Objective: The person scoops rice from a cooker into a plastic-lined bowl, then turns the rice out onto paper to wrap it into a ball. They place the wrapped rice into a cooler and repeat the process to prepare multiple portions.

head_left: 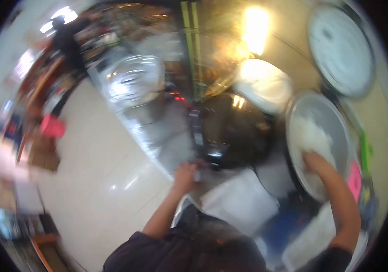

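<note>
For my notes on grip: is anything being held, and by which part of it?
Blur prevents telling: the right hand is at the white mass in the bowl, the left hand at the counter's edge.

Top [180, 255]: a dark, near-black garment is worn.
Left sleeve [140, 245]: cut short in dark cloth, the forearm [161, 216] being left uncovered.
Right sleeve [335, 260]: likewise dark and short.
Left hand [185, 177] and right hand [314, 162]: both are seen bare.
Cloth finish: plain, it seems, though detail is blurred.
</note>
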Available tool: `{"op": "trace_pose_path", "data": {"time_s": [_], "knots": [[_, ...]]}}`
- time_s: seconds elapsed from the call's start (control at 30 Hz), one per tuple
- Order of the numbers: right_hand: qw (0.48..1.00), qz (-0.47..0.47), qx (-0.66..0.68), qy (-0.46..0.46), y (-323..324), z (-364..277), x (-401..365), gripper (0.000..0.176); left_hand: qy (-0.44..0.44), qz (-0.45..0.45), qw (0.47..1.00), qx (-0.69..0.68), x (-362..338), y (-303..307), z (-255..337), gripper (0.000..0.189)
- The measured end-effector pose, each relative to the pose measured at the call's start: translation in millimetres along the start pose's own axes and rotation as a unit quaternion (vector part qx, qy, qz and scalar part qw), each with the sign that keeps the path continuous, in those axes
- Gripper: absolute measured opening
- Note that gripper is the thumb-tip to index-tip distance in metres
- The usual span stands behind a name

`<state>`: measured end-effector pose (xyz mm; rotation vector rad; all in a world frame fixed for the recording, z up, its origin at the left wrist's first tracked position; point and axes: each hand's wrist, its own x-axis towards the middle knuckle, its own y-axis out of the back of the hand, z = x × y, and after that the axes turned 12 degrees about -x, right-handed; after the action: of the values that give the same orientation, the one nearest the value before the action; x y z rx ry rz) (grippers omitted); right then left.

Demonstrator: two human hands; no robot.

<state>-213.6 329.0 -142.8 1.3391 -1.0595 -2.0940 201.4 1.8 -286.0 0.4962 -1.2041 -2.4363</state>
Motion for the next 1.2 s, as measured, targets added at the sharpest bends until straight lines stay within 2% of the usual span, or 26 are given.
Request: {"op": "trace_pose_path", "data": {"time_s": [0.07,0.13,0.23,0.33,0.43,0.5,0.6,0.73,0.77,0.8,0.83,0.87,0.9,0.93,0.97,1.03,1.07,1.1,1.13,1.2], "knots": [[0.999,0.028,0.016,-0.002,13.3,-0.6,-10.5,0.044,0.009,0.011,0.999,0.043,-1.0,3.5,4.2,0.074],[0.997,-0.027,0.058,-0.038,25.4,-9.0,-18.2,0.061,0.027,0.025,0.999,0.04,-5.5,-1.5,6.0,0.074],[0.996,-0.028,0.071,-0.051,22.7,-12.9,-19.1,0.068,0.036,0.021,0.998,0.045,-8.3,-3.9,15.1,0.075],[0.996,0.0,0.052,-0.067,40.2,-23.4,-25.0,0.063,0.05,0.013,0.996,0.066,-3.7,-4.7,12.8,0.075],[0.989,0.008,0.067,-0.128,66.2,-34.1,-31.9,0.055,0.036,0.034,0.995,0.081,-2.8,-18.0,-0.7,0.074],[0.99,0.025,0.063,-0.127,54.2,-13.2,-24.5,0.051,0.037,0.026,0.996,0.072,-1.2,-19.3,-3.5,0.073],[0.991,0.018,0.043,-0.128,69.5,-0.3,-33.0,0.044,0.051,0.003,0.997,0.059,0.6,-11.5,3.5,0.072],[0.986,0.021,-0.092,-0.139,118.1,1.5,-68.3,0.029,0.082,-0.055,0.994,-0.048,-4.4,15.7,4.5,0.077],[0.985,0.055,-0.115,-0.117,106.4,28.1,-63.6,0.023,0.084,-0.08,0.988,-0.1,-7.5,15.7,-2.8,0.08],[0.983,0.071,-0.133,-0.102,85.0,56.0,-64.5,0.018,0.068,-0.115,0.979,-0.157,-11.3,38.6,4.3,0.085],[0.975,0.085,-0.184,-0.09,89.3,61.0,-73.9,0.012,0.146,-0.196,0.951,-0.188,-14.7,53.4,14.2,0.088],[0.973,0.067,-0.171,-0.139,85.2,69.7,-77.0,0.011,0.131,-0.236,0.938,-0.218,-18.3,64.6,17.6,0.085],[0.973,0.117,-0.164,-0.11,82.4,79.5,-82.1,0.011,0.119,-0.277,0.921,-0.249,-22.7,75.5,21.7,0.083],[0.969,0.088,-0.214,-0.092,92.1,78.7,-84.1,0.012,0.046,-0.292,0.915,-0.274,-28.7,83.0,24.4,0.075],[0.974,0.047,-0.176,-0.132,110.6,63.9,-88.9,0.019,-0.029,-0.312,0.901,-0.299,-29.3,89.5,30.0,0.067],[0.979,-0.018,-0.157,-0.127,128.2,45.5,-97.8,0.032,-0.09,-0.391,0.839,-0.367,-27.0,116.9,68.9,0.07],[0.98,-0.051,-0.148,-0.126,136.1,37.1,-102.1,0.041,-0.069,-0.405,0.8,-0.437,-29.0,122.8,88.6,0.069],[0.983,-0.023,-0.149,-0.101,119.6,43.1,-102.1,0.04,-0.047,-0.419,0.755,-0.503,-31.9,128.4,108.6,0.069],[0.984,-0.017,-0.157,-0.089,112.7,42.1,-101.3,0.04,-0.061,-0.392,0.719,-0.571,-30.6,124.8,121.0,0.07],[0.987,-0.016,-0.121,-0.1,117.0,23.6,-100.0,0.04,-0.082,-0.361,0.689,-0.623,-24.9,122.4,155.1,0.076]]}}
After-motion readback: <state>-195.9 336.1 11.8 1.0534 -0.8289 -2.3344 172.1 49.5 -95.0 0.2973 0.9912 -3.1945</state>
